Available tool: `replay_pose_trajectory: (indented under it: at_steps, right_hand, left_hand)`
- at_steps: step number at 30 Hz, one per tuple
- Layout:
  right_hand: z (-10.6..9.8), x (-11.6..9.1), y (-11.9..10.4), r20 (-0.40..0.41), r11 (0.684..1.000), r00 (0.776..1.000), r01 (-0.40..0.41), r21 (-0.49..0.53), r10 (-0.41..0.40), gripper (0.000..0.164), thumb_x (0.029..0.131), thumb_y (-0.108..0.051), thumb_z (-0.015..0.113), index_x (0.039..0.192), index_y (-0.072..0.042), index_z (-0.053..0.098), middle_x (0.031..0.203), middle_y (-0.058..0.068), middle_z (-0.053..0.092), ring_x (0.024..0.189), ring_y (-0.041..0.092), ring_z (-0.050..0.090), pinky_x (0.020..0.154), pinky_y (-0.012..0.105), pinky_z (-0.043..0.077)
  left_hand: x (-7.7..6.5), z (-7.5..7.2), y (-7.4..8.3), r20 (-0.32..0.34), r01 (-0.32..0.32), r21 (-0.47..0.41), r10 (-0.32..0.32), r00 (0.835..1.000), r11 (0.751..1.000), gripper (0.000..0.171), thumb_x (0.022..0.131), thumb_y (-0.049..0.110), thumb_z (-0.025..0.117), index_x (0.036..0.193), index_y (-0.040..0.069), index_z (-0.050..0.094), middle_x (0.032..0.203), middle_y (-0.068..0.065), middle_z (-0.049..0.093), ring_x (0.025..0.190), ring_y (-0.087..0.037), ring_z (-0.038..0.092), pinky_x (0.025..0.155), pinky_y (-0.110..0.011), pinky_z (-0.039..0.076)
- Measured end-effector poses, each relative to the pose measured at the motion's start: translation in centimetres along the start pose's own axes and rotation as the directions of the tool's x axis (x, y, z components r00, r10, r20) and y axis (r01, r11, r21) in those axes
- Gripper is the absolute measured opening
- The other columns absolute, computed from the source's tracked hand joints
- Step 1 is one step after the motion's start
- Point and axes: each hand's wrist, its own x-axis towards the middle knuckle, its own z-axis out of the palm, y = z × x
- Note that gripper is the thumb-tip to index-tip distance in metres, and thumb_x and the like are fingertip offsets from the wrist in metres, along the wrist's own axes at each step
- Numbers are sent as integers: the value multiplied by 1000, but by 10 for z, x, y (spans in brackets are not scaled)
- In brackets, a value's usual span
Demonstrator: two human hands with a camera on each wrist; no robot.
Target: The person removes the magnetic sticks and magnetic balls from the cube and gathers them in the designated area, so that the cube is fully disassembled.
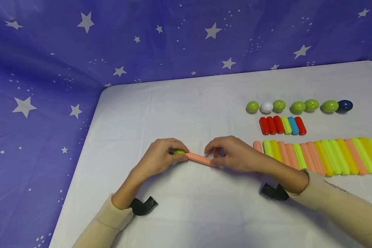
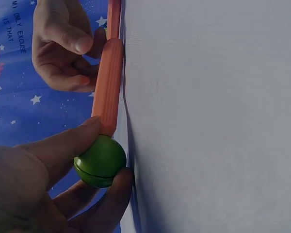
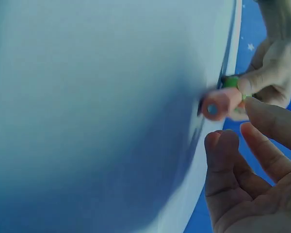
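Between the thumb and fingers of my left hand is a glossy green ball with a seam round it. A ribbed peach-orange rod meets the ball end to end and points toward my right hand. That hand hovers at the rod's other end, its fingers loosely bent and parted, with nothing held between them. In the right wrist view the near end of the rod shows a small pale disc in its centre, just beyond the fingertips. My left fingers partly hide the ball in the head view.
Green, white and navy balls line the back right of the white table. In front of them lie short red, yellow and blue rods, then a long row of ribbed rods. A star-patterned cloth borders the table.
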Motion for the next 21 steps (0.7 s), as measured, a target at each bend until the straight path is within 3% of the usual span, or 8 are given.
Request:
replay_pose_trajectory:
  at_steps: [6, 12, 17, 21]
  right_hand:
    - [13, 7, 0, 2, 998, 998, 55, -33, -55, 22, 83, -1, 74, 103, -11, 71, 90, -6, 65, 82, 12, 56, 74, 33, 51]
    - [19, 11, -3, -9, 997, 999, 35, -68, -36, 22, 85, 1, 71, 102, -12, 70, 84, -8, 63, 76, 12, 54, 69, 30, 49]
    - [18, 11, -5, 19, 995, 999, 33, -98, -32, 31, 87, 2, 67, 114, -13, 70, 88, -5, 63, 79, 13, 53, 71, 30, 48]
    - [18, 12, -7, 59, 988, 997, 53, -145, -45, 42, 88, 2, 63, 126, -16, 68, 88, -7, 60, 75, 13, 51, 67, 29, 46]
  left_hand:
    - [1, 0, 1, 18, -8, -1, 8, 1000, 1000, 13, 83, 18, 81, 96, 19, 78, 98, 11, 70, 86, -10, 59, 75, -32, 49]
    - [-2, -5, -2, 73, 0, -63, 4, 997, 998, 32, 83, 16, 81, 114, 11, 75, 111, 3, 70, 96, -13, 61, 84, -35, 51]
    - [-4, -7, -5, 88, 24, -67, -18, 996, 997, 35, 84, 14, 80, 117, 9, 72, 115, 0, 68, 100, -15, 61, 87, -37, 52]
    - [-4, -5, -4, 72, 7, -63, -3, 997, 998, 33, 83, 13, 81, 115, 9, 73, 112, 0, 69, 99, -15, 62, 86, -35, 54]
